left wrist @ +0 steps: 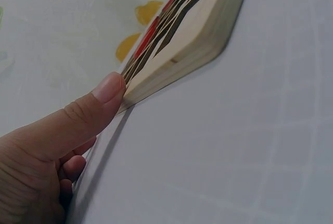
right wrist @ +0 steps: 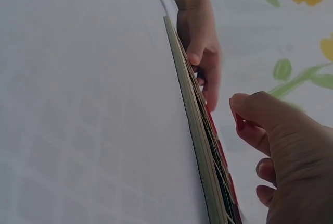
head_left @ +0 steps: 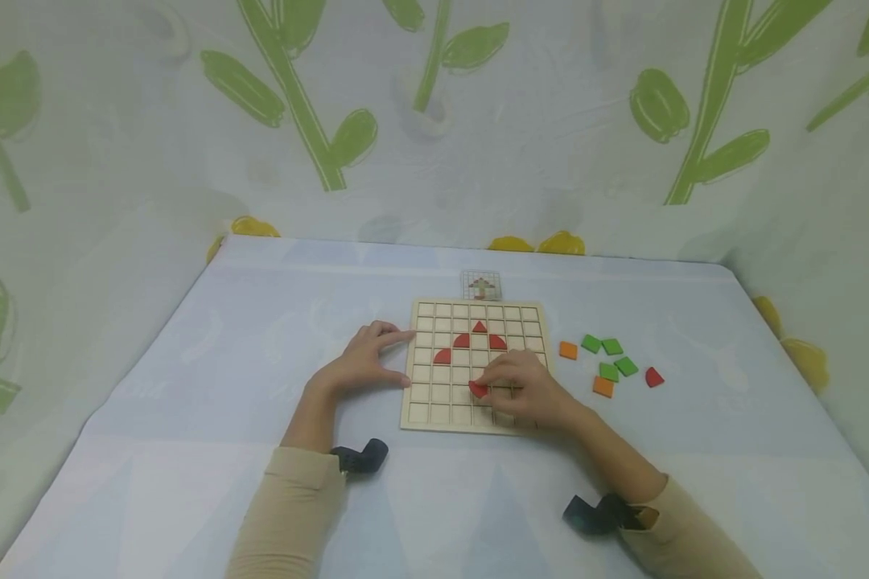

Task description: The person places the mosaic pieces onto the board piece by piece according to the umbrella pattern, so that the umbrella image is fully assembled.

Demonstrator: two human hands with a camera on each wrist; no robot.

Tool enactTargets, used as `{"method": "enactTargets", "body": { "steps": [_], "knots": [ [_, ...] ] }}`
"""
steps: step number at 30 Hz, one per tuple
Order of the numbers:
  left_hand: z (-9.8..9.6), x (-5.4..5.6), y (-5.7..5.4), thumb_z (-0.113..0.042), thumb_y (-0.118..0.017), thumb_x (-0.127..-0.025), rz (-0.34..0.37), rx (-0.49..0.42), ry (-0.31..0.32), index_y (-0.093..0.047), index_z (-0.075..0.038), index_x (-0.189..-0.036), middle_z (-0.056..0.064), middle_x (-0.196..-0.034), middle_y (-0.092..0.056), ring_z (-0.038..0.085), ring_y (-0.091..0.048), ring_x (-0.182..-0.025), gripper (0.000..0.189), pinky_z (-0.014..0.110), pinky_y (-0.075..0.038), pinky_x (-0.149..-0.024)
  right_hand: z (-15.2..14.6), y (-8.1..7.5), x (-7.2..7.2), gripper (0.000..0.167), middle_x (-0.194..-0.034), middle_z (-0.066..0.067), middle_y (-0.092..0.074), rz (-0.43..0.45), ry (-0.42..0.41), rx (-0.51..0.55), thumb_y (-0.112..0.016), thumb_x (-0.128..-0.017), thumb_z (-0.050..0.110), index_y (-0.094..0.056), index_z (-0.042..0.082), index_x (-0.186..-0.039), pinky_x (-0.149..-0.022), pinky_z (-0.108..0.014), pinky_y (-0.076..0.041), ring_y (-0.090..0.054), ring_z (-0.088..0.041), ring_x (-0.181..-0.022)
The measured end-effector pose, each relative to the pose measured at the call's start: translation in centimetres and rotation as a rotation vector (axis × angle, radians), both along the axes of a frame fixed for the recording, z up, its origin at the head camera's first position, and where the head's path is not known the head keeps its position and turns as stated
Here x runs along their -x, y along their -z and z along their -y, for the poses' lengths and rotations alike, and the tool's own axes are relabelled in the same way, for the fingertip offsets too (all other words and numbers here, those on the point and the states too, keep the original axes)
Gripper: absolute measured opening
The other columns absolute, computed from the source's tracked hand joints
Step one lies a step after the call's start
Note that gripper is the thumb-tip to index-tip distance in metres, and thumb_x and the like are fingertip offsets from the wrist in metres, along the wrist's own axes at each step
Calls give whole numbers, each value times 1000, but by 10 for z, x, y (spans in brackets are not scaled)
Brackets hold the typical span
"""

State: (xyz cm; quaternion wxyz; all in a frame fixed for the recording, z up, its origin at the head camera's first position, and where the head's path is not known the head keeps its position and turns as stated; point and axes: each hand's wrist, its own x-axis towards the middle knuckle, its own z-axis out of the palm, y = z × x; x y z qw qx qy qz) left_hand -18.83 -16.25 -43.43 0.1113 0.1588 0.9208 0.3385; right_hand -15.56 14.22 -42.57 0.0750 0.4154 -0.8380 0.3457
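A square wooden grid board (head_left: 422, 394) lies on the table. Set in its cells are a red triangle (head_left: 479, 327) and three red quarter-circle pieces, one of them a quarter circle (head_left: 442, 356) at the left. My left hand (head_left: 362, 358) touches the board's left edge with extended thumb and index finger; in the left wrist view the thumb (left wrist: 78, 117) meets the board's rim. Over the lower middle of the board, my right hand (head_left: 529, 392) pinches a red piece with a curved edge (head_left: 477, 389) between thumb and fingers. The right wrist view shows that piece (right wrist: 237, 119) raised off the board, mostly covered by fingertips.
A small pattern card (head_left: 481, 285) lies against the board's far edge. Right of the board are several green squares (head_left: 609, 371), two orange squares (head_left: 568, 350) and a loose red quarter circle (head_left: 654, 377). Black wrist cameras (head_left: 595, 515) sit on both wrists.
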Motion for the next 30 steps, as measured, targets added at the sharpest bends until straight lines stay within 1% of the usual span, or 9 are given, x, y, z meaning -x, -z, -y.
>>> {"method": "enactTargets", "body": {
  "steps": [4, 8, 11, 14, 19, 24, 30],
  "knots": [
    [-1, 0, 0, -42, -82, -67, -3, 5, -1, -47, -25, -141, 5, -134, -40, 24, -35, -122, 83, 47, -33, -102, 3, 0, -4, 20, -95, 9, -68, 17, -19, -12, -79, -75, 17, -75, 18, -95, -83, -32, -36, -56, -9, -94],
    [-1, 0, 0, -42, -82, -67, 3, 8, -5, -47, -26, -141, 5, -134, -40, 24, -34, -123, 83, 47, -33, -102, 6, -1, -9, 21, -96, 12, -67, 84, 0, -34, -79, -75, 20, -75, 20, -96, -82, -32, -35, -55, -6, -94],
    [-1, 0, 0, -42, -82, -67, 6, 8, -3, -46, -25, -141, 6, -134, -40, 24, -34, -123, 84, 47, -33, -102, 8, -1, -12, 20, -97, 13, -66, 120, 7, -41, -79, -75, 21, -75, 21, -95, -81, -31, -37, -53, -6, -95],
    [-1, 0, 0, -42, -82, -68, 6, 11, 1, -46, -25, -141, 6, -135, -40, 25, -34, -123, 84, 47, -33, -102, 9, 2, -13, 19, -97, 13, -66, 113, -11, -51, -79, -75, 22, -75, 21, -94, -80, -29, -39, -53, -6, -94],
    [-1, 0, 0, -42, -82, -68, 9, 13, -2, -46, -26, -141, 6, -135, -40, 24, -34, -124, 83, 47, -33, -103, 11, 5, -13, 20, -96, 11, -67, 62, -60, -63, -79, -76, 24, -75, 19, -95, -83, -30, -40, -56, -7, -94],
    [-1, 0, -2, -42, -82, -68, 19, 8, -11, -46, -26, -141, 5, -135, -39, 24, -33, -125, 83, 48, -32, -103, 12, 8, -12, 22, -95, 12, -67, 50, -68, -80, -79, -76, 26, -75, 20, -97, -83, -30, -40, -56, -6, -94],
    [-1, -1, -3, -42, -81, -69, 18, 13, -2, -45, -25, -142, 6, -136, -39, 25, -33, -126, 83, 49, -32, -103, 14, 9, -13, 22, -93, 11, -66, 14, -74, -83, -80, -75, 25, -75, 19, -95, -83, -31, -38, -56, -6, -92]
  ]
}}
